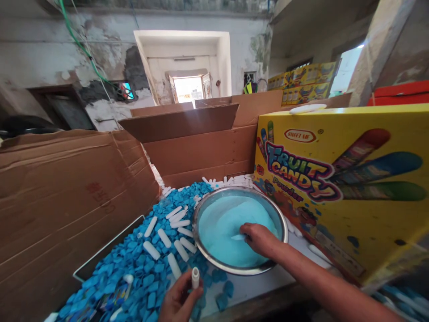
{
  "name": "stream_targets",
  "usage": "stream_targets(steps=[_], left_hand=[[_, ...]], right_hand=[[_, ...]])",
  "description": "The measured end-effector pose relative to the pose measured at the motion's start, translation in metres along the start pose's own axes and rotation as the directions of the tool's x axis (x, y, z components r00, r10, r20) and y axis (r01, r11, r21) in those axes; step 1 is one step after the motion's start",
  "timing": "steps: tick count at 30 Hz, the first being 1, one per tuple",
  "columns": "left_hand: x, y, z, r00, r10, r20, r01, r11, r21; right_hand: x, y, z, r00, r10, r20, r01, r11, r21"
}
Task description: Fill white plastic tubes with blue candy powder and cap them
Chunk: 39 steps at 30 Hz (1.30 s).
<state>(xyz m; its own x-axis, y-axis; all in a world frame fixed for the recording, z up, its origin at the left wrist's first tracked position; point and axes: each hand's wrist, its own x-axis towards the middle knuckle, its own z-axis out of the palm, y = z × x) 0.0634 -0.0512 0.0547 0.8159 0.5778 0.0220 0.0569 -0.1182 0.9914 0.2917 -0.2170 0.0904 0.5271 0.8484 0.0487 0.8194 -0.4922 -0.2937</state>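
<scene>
My left hand, low in the view, is closed around a white plastic tube with its narrow, uncapped neck pointing up. My right hand reaches into a steel bowl of pale blue powder. Its fingers are pinched on a small white piece at the powder's surface; whether this is another tube or a scoop I cannot tell. Left of the bowl, several white tubes lie on a heap of blue plastic caps.
Brown cardboard flaps wall in the left side and the back. On the right stands a tall yellow printed box with a white tube on top. More white tubes lie behind the bowl. Yellow cartons are stacked farther back.
</scene>
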Motion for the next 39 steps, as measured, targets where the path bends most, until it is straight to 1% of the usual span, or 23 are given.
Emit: stream_targets(steps=[2,5,9,11,13,15,18,21,23,26,28,30,33,36,39], left_hand=[[0.01,0.015,0.004,0.997,0.053,0.048,-0.056,0.997,0.053],[0.027,0.032,0.016,0.983,0.166,0.076,-0.176,0.972,0.155],[0.05,0.046,0.035,0.942,0.307,0.134,-0.334,0.885,0.324],[0.059,0.05,0.044,0.933,0.312,0.179,-0.359,0.85,0.387],[0.065,0.052,0.052,0.932,0.278,0.232,-0.355,0.831,0.429],[0.067,0.054,0.057,0.932,0.239,0.274,-0.343,0.826,0.447],[0.065,0.055,0.062,0.936,0.206,0.287,-0.321,0.834,0.45],[0.062,0.056,0.065,0.932,0.203,0.3,-0.325,0.834,0.446],[0.062,0.056,0.067,0.928,0.206,0.31,-0.333,0.83,0.448],[0.063,0.056,0.071,0.931,0.186,0.316,-0.319,0.833,0.452],[0.065,0.054,0.074,0.935,0.169,0.312,-0.3,0.846,0.44],[0.066,0.052,0.078,0.943,0.153,0.297,-0.275,0.86,0.43],[0.07,0.05,0.082,0.956,0.131,0.262,-0.235,0.877,0.419],[0.074,0.047,0.085,0.962,0.134,0.238,-0.224,0.887,0.404],[0.077,0.045,0.087,0.966,0.143,0.216,-0.222,0.888,0.402]], right_hand=[[-0.002,0.002,-0.002,1.0,-0.001,-0.011,0.001,1.0,0.017],[-0.005,0.006,-0.004,0.999,-0.006,-0.033,0.008,0.998,0.064],[-0.01,0.01,-0.013,0.993,-0.032,-0.111,0.052,0.981,0.185],[-0.013,0.009,-0.022,0.985,-0.063,-0.161,0.103,0.961,0.257],[-0.015,0.008,-0.03,0.977,-0.09,-0.192,0.144,0.946,0.292],[-0.016,0.006,-0.036,0.973,-0.118,-0.197,0.173,0.94,0.293],[-0.015,0.004,-0.038,0.974,-0.147,-0.174,0.191,0.943,0.271],[-0.012,0.003,-0.036,0.975,-0.163,-0.15,0.195,0.953,0.232],[-0.01,0.001,-0.036,0.971,-0.192,-0.145,0.215,0.963,0.162],[-0.008,-0.005,-0.042,0.953,-0.264,-0.151,0.261,0.964,-0.041],[-0.006,-0.01,-0.048,0.939,-0.313,-0.141,0.287,0.941,-0.177],[-0.004,-0.014,-0.053,0.927,-0.354,-0.124,0.314,0.913,-0.26],[0.002,-0.015,-0.057,0.907,-0.405,-0.117,0.357,0.885,-0.298],[0.009,-0.012,-0.059,0.888,-0.449,-0.1,0.401,0.862,-0.309],[0.013,-0.011,-0.062,0.89,-0.451,-0.07,0.408,0.854,-0.323]])
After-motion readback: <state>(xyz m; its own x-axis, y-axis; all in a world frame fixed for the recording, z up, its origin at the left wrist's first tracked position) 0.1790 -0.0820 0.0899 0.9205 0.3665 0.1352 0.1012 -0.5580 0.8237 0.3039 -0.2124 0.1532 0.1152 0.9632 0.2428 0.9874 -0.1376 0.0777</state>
